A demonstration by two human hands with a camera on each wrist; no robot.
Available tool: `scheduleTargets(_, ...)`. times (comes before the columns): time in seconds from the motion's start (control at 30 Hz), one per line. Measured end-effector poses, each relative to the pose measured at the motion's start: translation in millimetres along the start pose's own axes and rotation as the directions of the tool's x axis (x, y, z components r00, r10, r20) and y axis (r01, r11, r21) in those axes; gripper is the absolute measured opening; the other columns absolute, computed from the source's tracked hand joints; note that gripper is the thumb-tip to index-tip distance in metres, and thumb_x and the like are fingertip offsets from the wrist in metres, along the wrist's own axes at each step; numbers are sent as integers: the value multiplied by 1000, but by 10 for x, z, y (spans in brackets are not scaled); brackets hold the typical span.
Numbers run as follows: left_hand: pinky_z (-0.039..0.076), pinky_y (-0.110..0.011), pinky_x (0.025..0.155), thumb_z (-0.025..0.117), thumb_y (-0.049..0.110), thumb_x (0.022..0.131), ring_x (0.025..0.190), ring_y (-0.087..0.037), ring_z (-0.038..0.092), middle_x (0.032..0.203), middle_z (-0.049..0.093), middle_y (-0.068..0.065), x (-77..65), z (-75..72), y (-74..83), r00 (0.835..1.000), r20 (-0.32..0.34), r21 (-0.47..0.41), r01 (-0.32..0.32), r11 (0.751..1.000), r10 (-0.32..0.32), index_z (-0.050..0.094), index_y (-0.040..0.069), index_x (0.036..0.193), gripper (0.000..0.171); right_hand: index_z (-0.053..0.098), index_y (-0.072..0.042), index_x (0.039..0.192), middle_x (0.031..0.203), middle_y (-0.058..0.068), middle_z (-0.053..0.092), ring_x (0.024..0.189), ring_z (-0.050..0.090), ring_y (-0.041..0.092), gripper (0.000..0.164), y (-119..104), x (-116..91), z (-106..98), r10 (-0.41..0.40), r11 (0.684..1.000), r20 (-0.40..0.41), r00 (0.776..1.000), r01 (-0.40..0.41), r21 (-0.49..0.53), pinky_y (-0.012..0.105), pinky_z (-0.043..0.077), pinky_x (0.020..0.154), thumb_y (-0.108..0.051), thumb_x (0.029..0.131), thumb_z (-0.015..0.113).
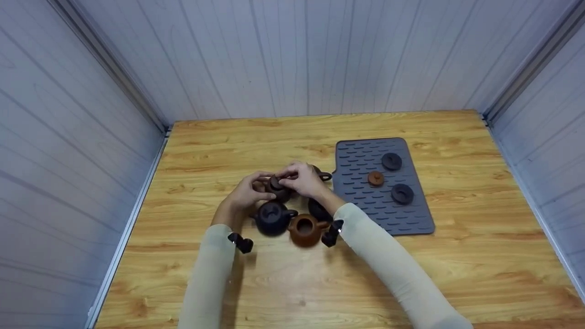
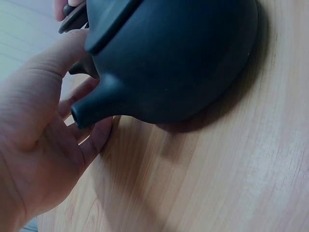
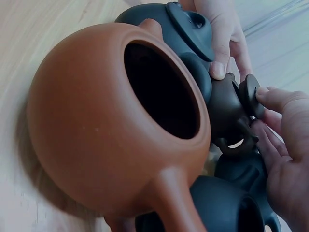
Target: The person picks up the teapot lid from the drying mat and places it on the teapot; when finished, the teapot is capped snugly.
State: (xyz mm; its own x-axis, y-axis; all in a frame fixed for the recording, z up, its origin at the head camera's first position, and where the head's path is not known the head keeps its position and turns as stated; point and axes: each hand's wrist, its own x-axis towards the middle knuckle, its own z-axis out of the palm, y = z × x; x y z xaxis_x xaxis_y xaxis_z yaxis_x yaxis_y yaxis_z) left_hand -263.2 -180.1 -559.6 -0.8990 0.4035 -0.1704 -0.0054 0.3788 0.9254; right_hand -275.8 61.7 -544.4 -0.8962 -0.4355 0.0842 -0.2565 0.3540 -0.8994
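Lid (image 3: 249, 96), finger-and-thumb pinched by right hand (image 1: 302, 180), tilts over small teapot (image 3: 224, 110), while left hand (image 1: 247, 191), fingers half-curled round it, presumably steadies it.

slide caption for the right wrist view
Beyond a lidless orange pot, the right hand pinches a lid by a brown pot that the left hand holds.
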Motion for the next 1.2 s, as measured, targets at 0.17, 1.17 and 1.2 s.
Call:
scheduleTargets(0.17, 54, -25, 104, 81, -1, 100, 129, -29, 71, 154, 66, -27, 17, -9, -27, 999, 12, -19, -30, 999, 30, 58, 2, 159, 63, 86, -3, 125, 130, 20, 75, 127, 75, 38, 22, -28, -13, 21, -18, 998, 18, 1000, 19, -60, 45, 64, 111, -9, 104, 81)
scheduleTargets(1.17, 52, -27, 102, 82, 0, 100, 120, -24, 69, 151, 68, -26, 18, 4, -18, 1000, -12, 18, -16, 1000, 17, 60, 2, 158, 62, 84, -5, 129, 136, 19, 73, 131, 74, 37, 25, -9, -29, 71, -26, 993, 21, 999, 28, -116, 45, 63, 112, -8, 104, 80)
scheduleTargets(1.2, 52, -26, 102, 82, 0, 100, 119, -23, 69, 150, 68, -25, 19, 5, -17, 1000, -11, 19, -15, 1000, 15, 61, 3, 158, 62, 84, -5, 129, 136, 19, 73, 131, 74, 37, 25, -11, -34, 66, -28, 994, 20, 999, 30, -104, 45, 63, 112, -8, 104, 80)
